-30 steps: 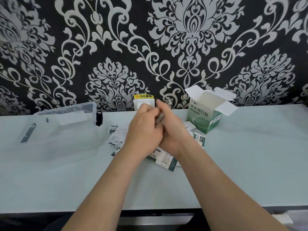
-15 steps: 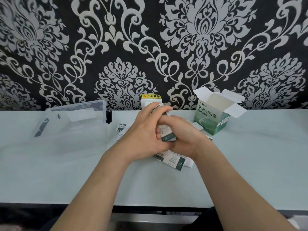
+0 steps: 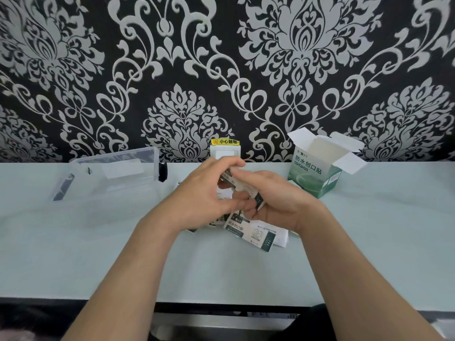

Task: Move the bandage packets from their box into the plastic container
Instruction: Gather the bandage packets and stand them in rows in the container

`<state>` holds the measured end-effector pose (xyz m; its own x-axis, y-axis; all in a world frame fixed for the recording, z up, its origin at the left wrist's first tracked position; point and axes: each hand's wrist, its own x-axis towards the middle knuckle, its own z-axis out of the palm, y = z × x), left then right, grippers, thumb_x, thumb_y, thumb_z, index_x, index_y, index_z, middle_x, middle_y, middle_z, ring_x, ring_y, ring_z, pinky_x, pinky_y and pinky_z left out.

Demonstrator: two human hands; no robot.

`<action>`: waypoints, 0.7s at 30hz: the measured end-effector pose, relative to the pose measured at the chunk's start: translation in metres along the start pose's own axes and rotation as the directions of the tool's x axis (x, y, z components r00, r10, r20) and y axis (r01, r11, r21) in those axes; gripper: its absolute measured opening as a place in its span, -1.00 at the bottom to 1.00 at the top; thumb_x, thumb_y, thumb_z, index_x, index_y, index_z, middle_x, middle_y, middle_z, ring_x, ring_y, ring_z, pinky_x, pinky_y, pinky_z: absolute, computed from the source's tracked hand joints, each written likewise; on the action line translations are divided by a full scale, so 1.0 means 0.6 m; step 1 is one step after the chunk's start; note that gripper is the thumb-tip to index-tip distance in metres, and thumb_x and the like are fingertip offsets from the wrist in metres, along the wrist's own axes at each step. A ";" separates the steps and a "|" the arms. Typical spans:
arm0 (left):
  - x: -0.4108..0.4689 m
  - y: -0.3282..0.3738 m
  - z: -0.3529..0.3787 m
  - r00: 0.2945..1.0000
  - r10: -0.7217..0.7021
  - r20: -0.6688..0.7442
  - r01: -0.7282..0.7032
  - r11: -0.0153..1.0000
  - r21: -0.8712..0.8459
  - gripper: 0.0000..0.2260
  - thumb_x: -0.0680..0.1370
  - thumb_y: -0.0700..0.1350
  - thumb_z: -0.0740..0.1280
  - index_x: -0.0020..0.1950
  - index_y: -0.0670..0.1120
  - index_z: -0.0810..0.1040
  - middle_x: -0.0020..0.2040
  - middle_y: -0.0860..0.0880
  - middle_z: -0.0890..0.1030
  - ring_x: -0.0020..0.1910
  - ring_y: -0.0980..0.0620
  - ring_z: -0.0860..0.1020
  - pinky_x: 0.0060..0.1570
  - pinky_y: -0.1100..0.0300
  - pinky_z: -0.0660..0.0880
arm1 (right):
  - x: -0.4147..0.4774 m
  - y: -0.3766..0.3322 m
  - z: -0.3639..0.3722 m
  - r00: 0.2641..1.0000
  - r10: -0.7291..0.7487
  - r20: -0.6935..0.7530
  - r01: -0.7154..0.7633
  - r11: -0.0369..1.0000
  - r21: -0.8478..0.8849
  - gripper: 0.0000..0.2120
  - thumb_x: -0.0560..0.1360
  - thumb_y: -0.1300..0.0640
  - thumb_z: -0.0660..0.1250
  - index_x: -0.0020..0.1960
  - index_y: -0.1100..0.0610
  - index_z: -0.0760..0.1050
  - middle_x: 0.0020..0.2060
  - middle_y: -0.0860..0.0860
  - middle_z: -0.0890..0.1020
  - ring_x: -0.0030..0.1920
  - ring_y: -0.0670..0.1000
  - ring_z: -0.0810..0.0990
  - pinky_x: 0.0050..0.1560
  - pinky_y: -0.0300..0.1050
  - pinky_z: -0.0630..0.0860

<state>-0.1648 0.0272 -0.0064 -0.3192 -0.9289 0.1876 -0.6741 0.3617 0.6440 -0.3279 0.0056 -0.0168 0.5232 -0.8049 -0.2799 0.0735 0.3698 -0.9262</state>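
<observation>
1. While both hands meet over the table (image 3: 369, 242), the left hand (image 3: 197, 203) and right hand (image 3: 275, 200) jointly grip a small stack of bandage packets (image 3: 236, 183); how many is unclear.
2. More loose packets (image 3: 248, 231) lie on the table beneath the hands, out of the open box (image 3: 317, 173).
3. Well to the left, the plastic container (image 3: 115, 173) appears to hold none yet.
4. Risk: thin, slick packets may fan out and slip during the carry if the pinch is uneven.
5. Those hidden under the hands could get left behind.

green-white box (image 3: 315, 178), black-silver damask wallpaper (image 3: 172, 70)
</observation>
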 end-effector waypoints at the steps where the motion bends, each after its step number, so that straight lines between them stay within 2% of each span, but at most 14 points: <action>1: 0.001 -0.001 -0.002 0.999 0.002 -0.034 -0.002 1.000 -0.013 -0.62 0.45 0.05 0.45 0.22 0.23 0.43 0.08 0.15 0.48 0.03 0.25 0.48 0.06 0.23 0.44 | -0.001 -0.001 -0.002 1.000 0.028 0.010 -0.029 0.999 0.032 -0.66 0.53 -0.17 0.29 -0.03 0.12 0.55 -0.38 0.01 0.39 -0.44 -0.09 0.25 -0.42 -0.26 0.22; 3: 0.001 -0.002 -0.007 0.995 -0.017 -0.094 0.015 1.000 -0.024 -0.80 0.54 -0.03 0.37 0.13 0.20 0.50 0.04 0.13 0.54 -0.03 0.18 0.51 0.01 0.16 0.47 | 0.000 -0.003 -0.003 0.998 0.050 0.023 -0.052 0.996 0.073 -0.56 0.53 -0.29 0.19 -0.04 0.11 0.47 -0.38 0.03 0.42 -0.48 -0.10 0.19 -0.48 -0.29 0.14; 6: -0.002 0.007 -0.007 0.992 -0.041 -0.121 0.030 0.995 -0.095 -0.94 0.60 -0.05 0.27 0.00 0.11 0.51 -0.09 0.10 0.58 -0.09 0.10 0.54 -0.07 0.14 0.48 | -0.002 -0.005 -0.002 0.996 0.055 0.066 -0.061 0.994 0.086 -0.58 0.57 -0.27 0.12 -0.07 0.09 0.44 -0.37 0.07 0.47 -0.53 -0.12 0.15 -0.51 -0.30 0.04; 8: -0.003 0.015 0.000 0.994 -0.059 -0.088 0.036 0.970 -0.240 -0.95 0.61 -0.05 0.25 -0.02 0.03 0.48 -0.22 0.11 0.60 -0.22 0.07 0.59 -0.23 0.18 0.51 | -0.002 -0.004 -0.002 0.991 0.051 0.126 -0.064 0.993 0.102 -0.59 0.59 -0.23 0.11 -0.13 0.09 0.46 -0.38 0.08 0.47 -0.56 -0.13 0.16 -0.52 -0.30 0.02; 10: -0.002 0.020 0.005 0.994 -0.089 -0.057 0.060 0.919 -0.390 -0.95 0.62 -0.09 0.26 -0.01 -0.04 0.48 -0.32 0.11 0.62 -0.37 0.07 0.60 -0.40 0.32 0.43 | -0.002 -0.005 -0.002 0.984 0.055 0.170 -0.075 0.990 0.116 -0.59 0.60 -0.20 0.11 -0.16 0.10 0.47 -0.37 0.09 0.47 -0.58 -0.14 0.17 -0.53 -0.31 0.01; 13: 0.001 0.019 0.003 0.987 -0.131 -0.092 0.065 0.853 -0.518 -0.95 0.59 -0.18 0.30 -0.06 -0.09 0.54 -0.39 0.01 0.61 -0.50 0.06 0.52 -0.47 0.28 0.43 | -0.004 -0.006 0.001 0.981 0.046 0.187 -0.066 0.993 0.101 -0.59 0.60 -0.18 0.12 -0.02 0.16 0.49 -0.29 0.14 0.54 -0.55 -0.11 0.30 -0.56 -0.33 0.14; 15: 0.005 0.008 0.001 0.972 -0.162 -0.170 0.068 0.887 -0.456 -0.94 0.58 -0.17 0.33 -0.09 -0.06 0.57 -0.44 0.06 0.57 -0.53 0.08 0.45 -0.47 0.24 0.39 | -0.006 -0.006 0.003 0.993 0.006 0.117 0.000 0.999 -0.053 -0.57 0.58 -0.19 0.15 0.10 0.17 0.51 -0.13 0.18 0.64 -0.39 -0.01 0.53 -0.44 -0.26 0.38; 17: 0.008 -0.006 -0.002 0.946 -0.209 -0.247 0.107 0.923 -0.370 -0.90 0.57 -0.13 0.34 -0.14 0.03 0.58 -0.44 0.16 0.53 -0.46 0.10 0.43 -0.36 0.18 0.39 | -0.008 -0.006 0.009 0.996 -0.090 -0.016 0.079 0.938 -0.338 -0.65 0.57 -0.14 0.23 0.19 0.08 0.48 -0.01 0.12 0.66 -0.18 0.00 0.65 -0.22 -0.16 0.54; 19: 0.010 -0.016 -0.002 0.923 -0.240 -0.300 0.142 0.939 -0.315 -0.89 0.57 -0.08 0.34 -0.15 0.07 0.58 -0.35 0.20 0.55 -0.32 0.11 0.48 -0.21 0.08 0.47 | -0.005 -0.005 0.018 0.968 -0.241 -0.068 0.172 0.839 -0.516 -0.80 0.58 0.00 0.28 0.16 0.06 0.50 -0.10 0.08 0.67 -0.23 -0.09 0.65 -0.21 -0.24 0.55; 21: 0.010 -0.017 0.000 0.906 -0.231 -0.355 0.116 0.941 -0.317 -0.90 0.57 -0.06 0.33 -0.13 0.07 0.58 -0.25 0.20 0.58 -0.24 0.13 0.51 -0.12 0.05 0.53 | -0.001 -0.004 0.027 0.940 -0.334 -0.074 0.251 0.821 -0.513 -0.89 0.59 0.15 0.28 0.06 0.12 0.56 -0.23 0.07 0.65 -0.35 -0.11 0.58 -0.28 -0.27 0.50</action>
<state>-0.1601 0.0181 -0.0118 0.1033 -0.9531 0.2845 -0.4604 0.2077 0.8630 -0.3144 0.0127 -0.0103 0.4047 -0.9140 0.0276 -0.2438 -0.1370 -0.9601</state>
